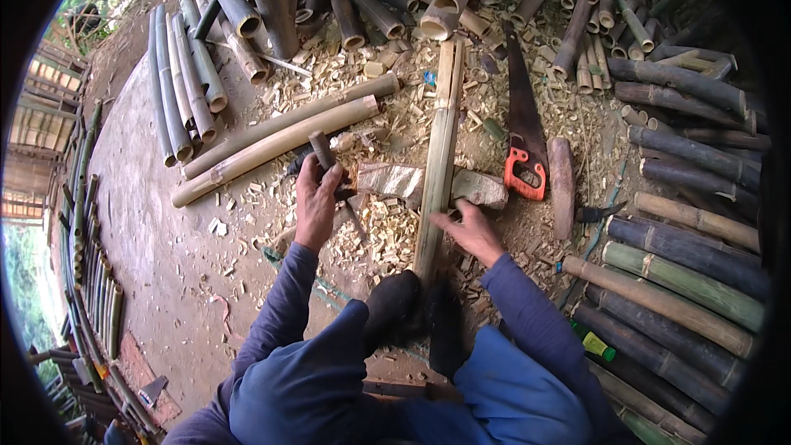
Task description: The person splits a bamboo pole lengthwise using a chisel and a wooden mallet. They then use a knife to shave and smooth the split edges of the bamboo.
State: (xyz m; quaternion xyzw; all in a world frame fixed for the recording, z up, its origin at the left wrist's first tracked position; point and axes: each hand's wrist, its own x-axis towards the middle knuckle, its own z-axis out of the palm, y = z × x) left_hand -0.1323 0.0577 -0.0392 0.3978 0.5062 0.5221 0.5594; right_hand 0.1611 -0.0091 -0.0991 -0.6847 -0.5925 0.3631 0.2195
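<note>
My left hand (pixel 317 202) is closed around a wooden-handled tool (pixel 321 148), whose handle sticks up past my fingers; the rest is partly hidden. A long split bamboo piece (pixel 442 132) lies lengthwise in front of me, resting across a short wood block (pixel 394 183). Its near end is between my dark-shod feet (pixel 394 301). My right hand (pixel 471 232) is at the bamboo's right edge, fingers stretched and apart, with slightly blurred fingertips touching or nearly touching it. It does not wrap around the bamboo.
Wood chips (pixel 387 235) cover the ground around the block. A handsaw (pixel 525 136) with an orange handle lies to the right, beside a wooden billet (pixel 561 185). Two bamboo poles (pixel 280 148) lie at left. Stacked bamboo (pixel 684 276) lines the right; more lengths (pixel 449 4) are at the far side.
</note>
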